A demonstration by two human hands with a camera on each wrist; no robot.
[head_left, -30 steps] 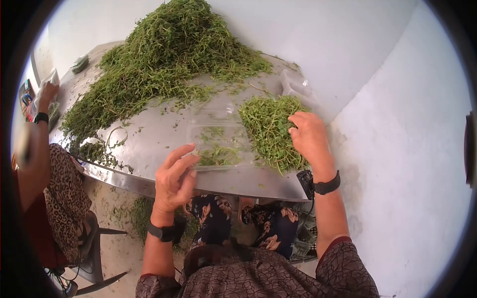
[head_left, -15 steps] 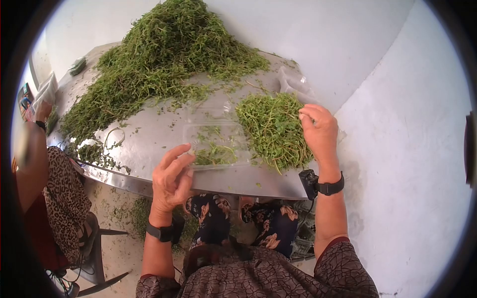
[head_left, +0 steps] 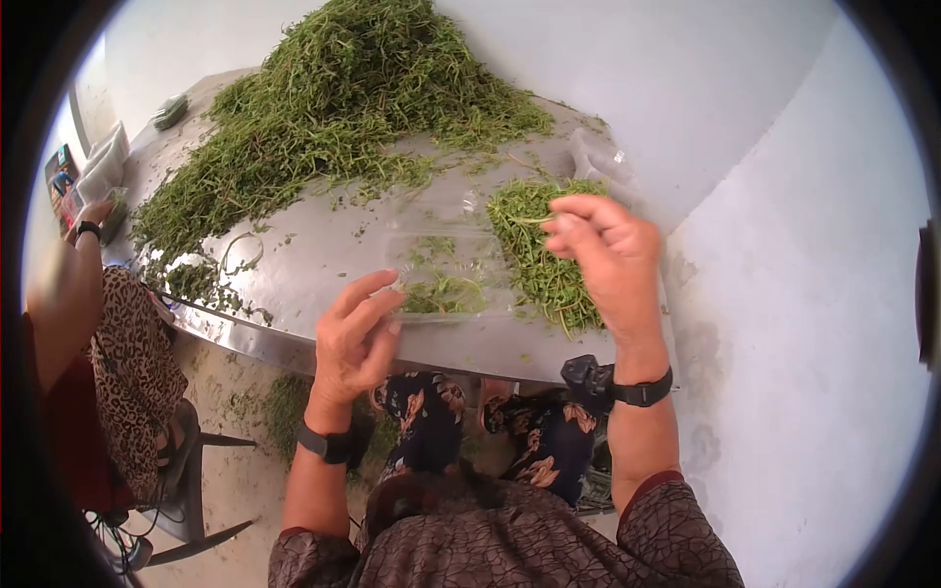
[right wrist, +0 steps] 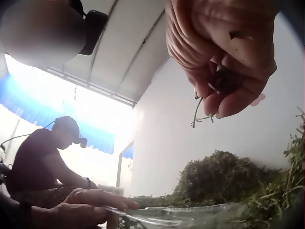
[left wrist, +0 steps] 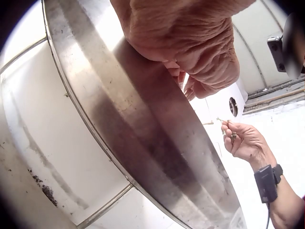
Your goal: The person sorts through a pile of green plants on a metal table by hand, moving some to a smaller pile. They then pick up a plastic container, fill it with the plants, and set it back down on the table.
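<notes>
My right hand (head_left: 613,260) pinches a thin green sprig (head_left: 532,220) between thumb and fingertips, over the right-hand heap of leafy greens (head_left: 549,279). In the right wrist view the sprig's bent stem (right wrist: 195,114) hangs below those fingertips. My left hand (head_left: 356,333) is at the left side of a clear plastic tray (head_left: 456,316), its fingertips right at the rim. Some loose green stems (head_left: 441,292) lie within the tray. In the right wrist view the fingers of the left hand (right wrist: 102,198) reach over the tray's edge.
A large mound of greens (head_left: 363,98) rises at the back of the metal table (head_left: 304,255). Clear plastic (head_left: 600,162) lies near the right wall (head_left: 794,294). Another person's arm (head_left: 83,265) works at the far left, near a packed tray (head_left: 171,113).
My right hand went to the right edge of the small heap, then came back left and up with a sprig in its fingertips. The left hand has stayed at the tray.
</notes>
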